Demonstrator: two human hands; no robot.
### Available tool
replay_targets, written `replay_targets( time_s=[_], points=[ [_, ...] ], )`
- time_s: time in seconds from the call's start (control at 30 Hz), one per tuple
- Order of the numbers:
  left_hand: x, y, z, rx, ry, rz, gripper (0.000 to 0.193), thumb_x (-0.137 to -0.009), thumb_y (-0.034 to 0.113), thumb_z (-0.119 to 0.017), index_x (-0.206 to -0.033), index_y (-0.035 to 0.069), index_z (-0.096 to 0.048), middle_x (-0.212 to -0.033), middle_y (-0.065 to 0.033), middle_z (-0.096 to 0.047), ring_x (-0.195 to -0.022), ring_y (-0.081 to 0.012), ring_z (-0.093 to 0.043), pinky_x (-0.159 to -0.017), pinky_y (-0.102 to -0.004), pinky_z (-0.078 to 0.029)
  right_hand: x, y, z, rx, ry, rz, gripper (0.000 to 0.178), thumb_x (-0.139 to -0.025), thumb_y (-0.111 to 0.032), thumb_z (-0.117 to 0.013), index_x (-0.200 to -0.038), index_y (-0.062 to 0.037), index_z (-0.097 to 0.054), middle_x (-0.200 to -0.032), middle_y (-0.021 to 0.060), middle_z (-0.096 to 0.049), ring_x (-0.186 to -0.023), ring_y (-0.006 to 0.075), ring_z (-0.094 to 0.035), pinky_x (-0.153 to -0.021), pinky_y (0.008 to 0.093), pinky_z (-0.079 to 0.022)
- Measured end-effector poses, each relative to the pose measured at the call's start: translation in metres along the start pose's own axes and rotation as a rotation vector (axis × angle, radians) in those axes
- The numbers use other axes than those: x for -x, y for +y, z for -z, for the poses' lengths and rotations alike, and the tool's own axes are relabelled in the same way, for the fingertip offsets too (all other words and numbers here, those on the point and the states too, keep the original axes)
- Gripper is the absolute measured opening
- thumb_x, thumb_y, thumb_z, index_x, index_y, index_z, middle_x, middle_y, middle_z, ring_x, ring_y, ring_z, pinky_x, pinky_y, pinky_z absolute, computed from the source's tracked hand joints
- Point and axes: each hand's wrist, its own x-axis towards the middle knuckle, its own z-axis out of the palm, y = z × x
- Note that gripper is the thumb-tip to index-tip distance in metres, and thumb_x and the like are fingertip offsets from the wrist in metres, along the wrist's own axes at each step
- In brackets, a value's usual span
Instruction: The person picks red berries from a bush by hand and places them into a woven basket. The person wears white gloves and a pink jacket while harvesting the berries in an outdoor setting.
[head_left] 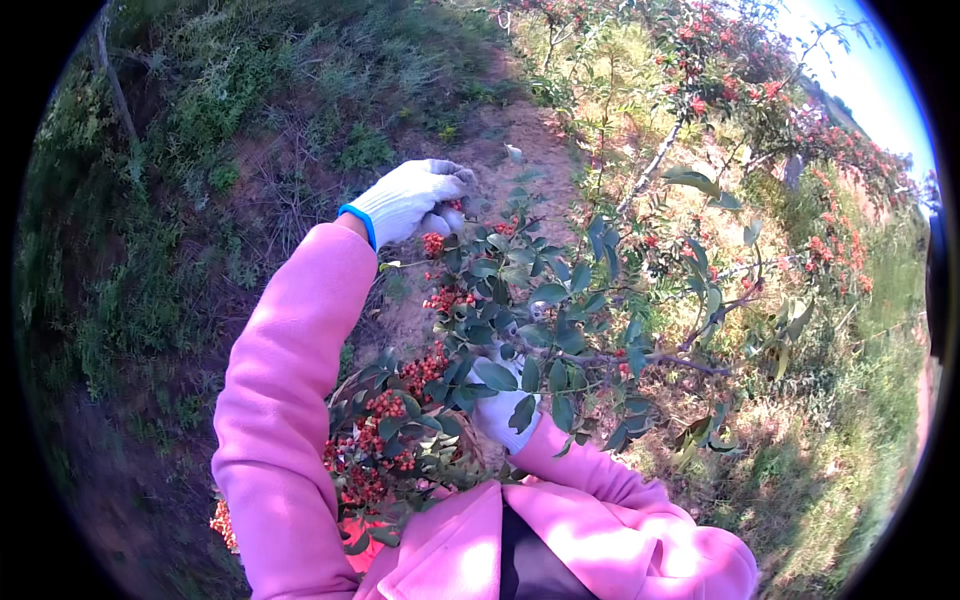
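My left hand, in a white knitted glove with a blue cuff, is closed with its fingertips on a small cluster of red berries at the tip of a leafy branch. Lower down and nearer my body, my right hand, gloved in white too, reaches up under the leaves. Its fingers are partly covered by foliage but look bent around the branch. More red berry clusters hang between the two hands. Close to my chest lies a heap of picked-looking red berries and green leaves.
A brownish rim, perhaps of a basket, shows beside the heap. Berry-laden bushes stand at the far right. A bare dirt strip runs ahead, with weeds on the left. Dry grass lies to the right.
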Motion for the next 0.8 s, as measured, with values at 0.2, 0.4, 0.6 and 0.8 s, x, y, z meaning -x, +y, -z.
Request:
replay_targets(
  time_s=[0.2,0.4,0.6,0.8],
  points=[
    [-0.026,0.013,-0.025,-0.297,-0.272,0.136,0.021,-0.088,0.013,-0.056,-0.107,0.004,-0.058,-0.082,-0.0040,-0.063,-0.051,-0.0082,-0.058,-0.041,-0.0200,-0.045,0.000,-0.012,0.006,-0.672,0.022,-0.409,0.012,-0.082,-0.013,-0.055,-0.093,-0.0083,-0.059,-0.091,0.0089,-0.059,-0.083,0.0270,-0.057,-0.071,0.0385,-0.045],
    [-0.030,0.011,-0.021,-0.327,-0.477,0.137,0.017,-0.087,0.019,-0.059,-0.099,0.008,-0.063,-0.074,0.0021,-0.059,-0.048,-0.0048,-0.047,-0.043,-0.0209,-0.040,-0.003,0.000,-0.006,-0.513,0.025,-0.344,0.013,-0.080,-0.012,-0.056,-0.092,-0.0077,-0.060,-0.092,0.0098,-0.059,-0.084,0.0285,-0.057,-0.073,0.0395,-0.045],
    [-0.031,0.008,-0.036,-0.550,-0.190,0.077,0.019,-0.087,0.023,-0.059,-0.095,0.006,-0.064,-0.071,0.0023,-0.058,-0.052,-0.0058,-0.051,-0.048,-0.0229,-0.043,-0.004,0.005,-0.009,-0.413,0.033,-0.284,0.015,-0.079,-0.012,-0.057,-0.092,-0.0070,-0.060,-0.092,0.0107,-0.059,-0.086,0.0300,-0.057,-0.075,0.0406,-0.045],
    [-0.041,0.003,-0.024,-0.580,-0.363,0.004,0.014,-0.084,0.019,-0.059,-0.086,0.005,-0.062,-0.068,0.0013,-0.056,-0.054,-0.0083,-0.052,-0.051,-0.0262,-0.043,-0.007,0.008,-0.007,-0.263,0.064,-0.215,0.016,-0.077,-0.011,-0.057,-0.092,-0.0064,-0.060,-0.093,0.0117,-0.059,-0.087,0.0316,-0.057,-0.077,0.0416,-0.044]
  ],
)
